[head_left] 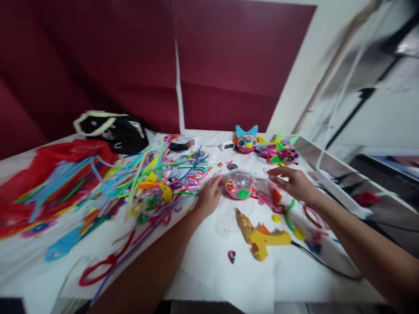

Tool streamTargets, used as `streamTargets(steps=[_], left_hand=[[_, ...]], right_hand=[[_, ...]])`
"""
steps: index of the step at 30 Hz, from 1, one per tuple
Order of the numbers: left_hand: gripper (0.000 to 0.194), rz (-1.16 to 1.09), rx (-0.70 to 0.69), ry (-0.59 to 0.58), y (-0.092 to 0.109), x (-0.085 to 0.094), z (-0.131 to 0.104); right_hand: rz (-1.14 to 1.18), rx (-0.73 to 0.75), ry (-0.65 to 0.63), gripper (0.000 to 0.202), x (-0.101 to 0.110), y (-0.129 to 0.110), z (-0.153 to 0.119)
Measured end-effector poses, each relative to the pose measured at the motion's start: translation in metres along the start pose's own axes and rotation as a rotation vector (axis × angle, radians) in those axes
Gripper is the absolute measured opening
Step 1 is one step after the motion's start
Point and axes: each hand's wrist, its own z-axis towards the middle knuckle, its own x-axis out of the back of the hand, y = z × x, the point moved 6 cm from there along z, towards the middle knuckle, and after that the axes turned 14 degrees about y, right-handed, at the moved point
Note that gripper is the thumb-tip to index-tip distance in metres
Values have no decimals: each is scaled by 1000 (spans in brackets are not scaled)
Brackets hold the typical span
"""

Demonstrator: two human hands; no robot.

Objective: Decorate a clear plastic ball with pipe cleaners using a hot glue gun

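A clear round ball point(240, 184) with pink trim, orange eye-like pieces and a green piece stands mid-table. My left hand point(210, 195) touches its left side, fingers stretched out. To the right of the ball, my right hand point(291, 181) hovers over the table, apart from the ball, its fingers extended; any small thing at the fingertips is too blurred to make out. A yellow glue gun point(262, 239) lies in front of the ball, nozzle pointing up and left. Beside it are a yellow piece point(276, 218) and a small red-and-blue piece point(231, 256).
Colourful pipe cleaners point(140, 174) and a red plastic bag point(24, 179) cover the left side. A black pouch point(126, 131) lies behind them. Two decorated figures point(246, 141) point(279, 150) stand at the back. The gun's black cord point(327, 263) runs right.
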Motion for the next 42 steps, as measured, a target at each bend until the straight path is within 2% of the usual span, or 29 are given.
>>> streamTargets(steps=[3,6,11,14,16,19,23,27,30,34,42], left_hand=[[55,-32,14,-13,-6,-3,4],[54,-48,26,-25,-11,-4,6],[54,-41,33,-39,-12,-4,7],[54,-32,34,-34,-13,-3,8],[54,-29,35,-31,-13,-3,8],[53,-43,47,-23,-14,-3,9],[52,-68,87,-6,-18,-3,10],[52,-97,104,9,-22,-3,10],[50,-94,108,15,-23,-2,11],[48,-106,118,24,-24,0,11],[49,-112,149,60,-25,2,12]], right_hand=[[-73,-50,-90,23,1,26,-4],[-133,-79,-191,22,-7,40,-10],[-177,-118,-341,30,-22,46,-19],[-153,-145,-373,44,-26,46,-22],[-114,-175,-366,43,-26,48,-20],[-14,-244,-320,28,-19,54,-16],[206,-390,-162,6,3,65,-11],[513,-556,21,18,14,64,-15],[730,-656,112,22,11,55,-22],[955,-769,163,20,3,41,-29],[1178,-919,240,18,-5,16,-41]])
